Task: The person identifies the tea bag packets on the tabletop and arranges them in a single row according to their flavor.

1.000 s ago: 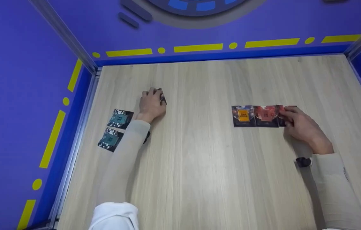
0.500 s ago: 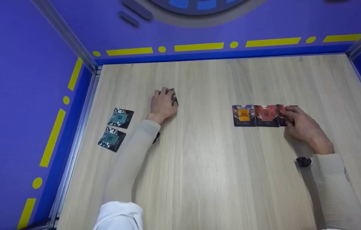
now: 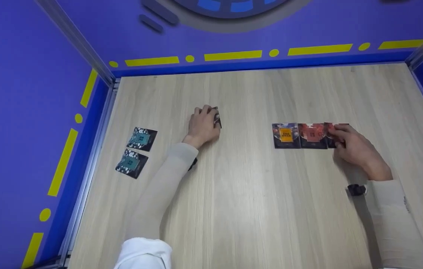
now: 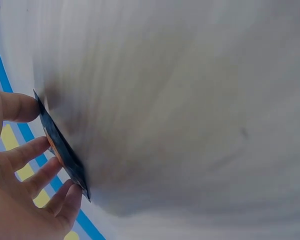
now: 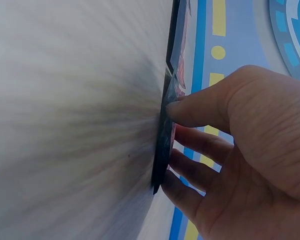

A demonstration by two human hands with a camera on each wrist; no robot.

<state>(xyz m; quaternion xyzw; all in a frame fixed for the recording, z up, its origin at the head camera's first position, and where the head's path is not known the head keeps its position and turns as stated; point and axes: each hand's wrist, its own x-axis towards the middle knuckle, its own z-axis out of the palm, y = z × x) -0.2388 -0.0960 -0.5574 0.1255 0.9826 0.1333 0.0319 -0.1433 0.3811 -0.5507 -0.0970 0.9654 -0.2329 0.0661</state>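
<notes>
My left hand [image 3: 202,125] holds a small dark sachet [image 3: 217,118] close over the table, fingers curled and mostly covering it. In the left wrist view, the thumb and fingertips sit along this sachet [image 4: 65,150], and a bit of orange shows on its face. My right hand [image 3: 359,149] holds a red sachet [image 3: 336,126] at the right end of a row, thumb at its near edge and fingers over its face. Beside it lie another red sachet [image 3: 312,136] and one with an orange label [image 3: 286,135], edge to edge.
Two dark sachets with teal labels, an upper one [image 3: 142,139] and a lower one [image 3: 131,163], lie tilted at the table's left. Blue panels [image 3: 233,33] with yellow marks wall in the wooden table [image 3: 241,194] at the back and sides.
My left hand has moved to the right across the table with the dark sachet, toward the row. My right hand and the row of sachets have stayed in place.
</notes>
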